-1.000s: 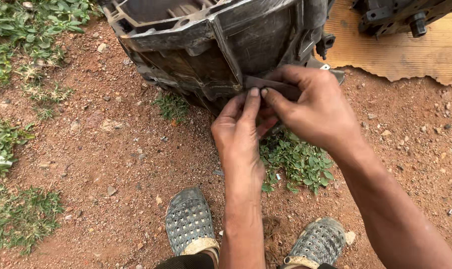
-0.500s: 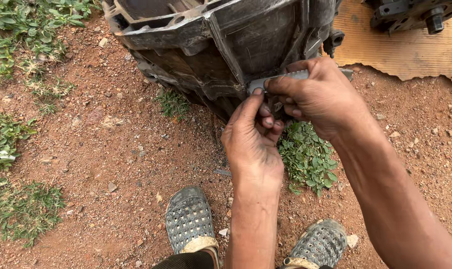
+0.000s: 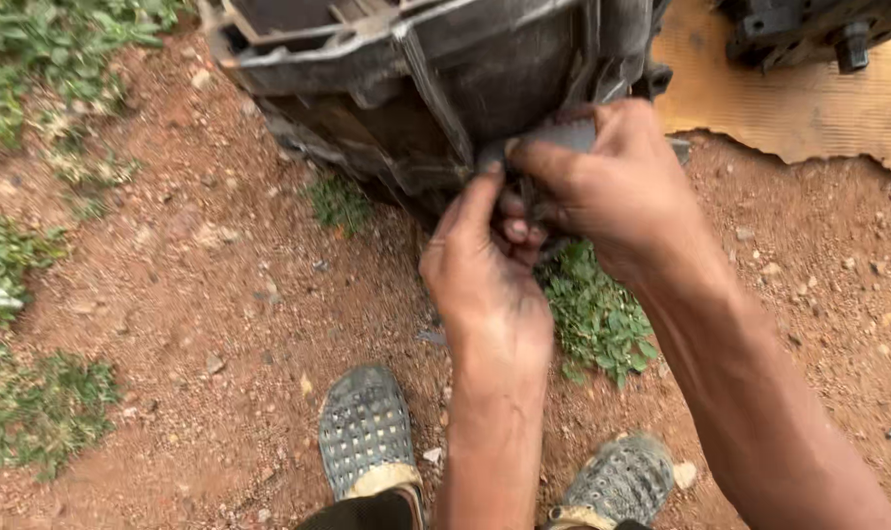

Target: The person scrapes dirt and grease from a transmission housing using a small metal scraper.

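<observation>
Setting: A person stands on bare red earth (image 3: 170, 285) strewn with small stones, looking down at both hands working against a large, grimy metal housing (image 3: 465, 88) that rests on the ground.

Right hand: The right hand (image 3: 612, 191) is curled closed around a small, flat, dark grey piece (image 3: 563, 134), pinching it between thumb and fingers at the lower edge of the housing. Only the upper part of the piece shows above the knuckles; the rest is hidden in the grip.

Left hand: The left hand (image 3: 485, 280) reaches up from below, its thumb stretched toward the same grey piece and its fingers folded in under the right hand's fingers. Whether it actually clasps the piece or only steadies it cannot be told, as the fingertips are hidden.

Grey piece: It sits right against the housing's lower rim, near a raised rib on the casting, between the two hands.

Housing: Dark, oily and ribbed, it fills the upper middle of the view, its open top tilted away from the camera.

Ground beneath: A low green weed (image 3: 597, 314) grows just under the hands, beside the housing's edge. More patches of greenery (image 3: 43, 402) lie well apart at the left.

Feet: Two perforated grey sandals (image 3: 367, 432) show at the bottom edge, near the person's forearms.

Background: A torn sheet of brown cardboard (image 3: 789, 108) lies at the upper right, with another dark metal part (image 3: 818, 29) resting on it.
</observation>
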